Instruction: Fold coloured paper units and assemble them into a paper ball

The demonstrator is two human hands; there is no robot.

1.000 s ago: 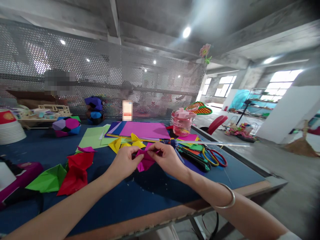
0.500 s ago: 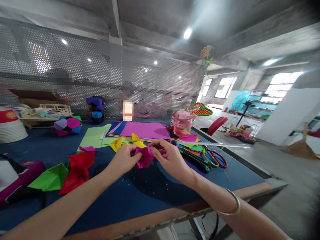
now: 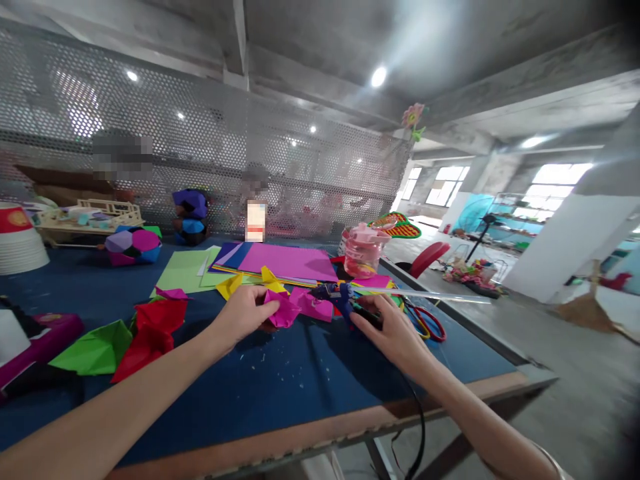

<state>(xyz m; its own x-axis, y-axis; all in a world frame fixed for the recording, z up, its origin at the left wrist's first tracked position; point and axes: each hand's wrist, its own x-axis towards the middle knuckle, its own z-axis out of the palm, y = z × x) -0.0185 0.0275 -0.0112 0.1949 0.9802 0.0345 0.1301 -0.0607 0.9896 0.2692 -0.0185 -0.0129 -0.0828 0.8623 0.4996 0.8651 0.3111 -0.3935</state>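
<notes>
A black cord [image 3: 421,417] hangs over the near edge of the blue surface [image 3: 260,397]. My right grip [image 3: 393,330] is wrapped around the handle of the glue gun [image 3: 336,292], its nozzle toward the magenta folded paper [image 3: 281,311] pinched in my left grip [image 3: 245,311]; whether the tip touches it, I can't quite tell from here. Just beyond lie yellow folded pieces [image 3: 271,280], then stacked sheets [image 3: 295,260] with a pink jar [image 3: 364,252] to their right. Behind stands a perforated screen [image 3: 205,150].
</notes>
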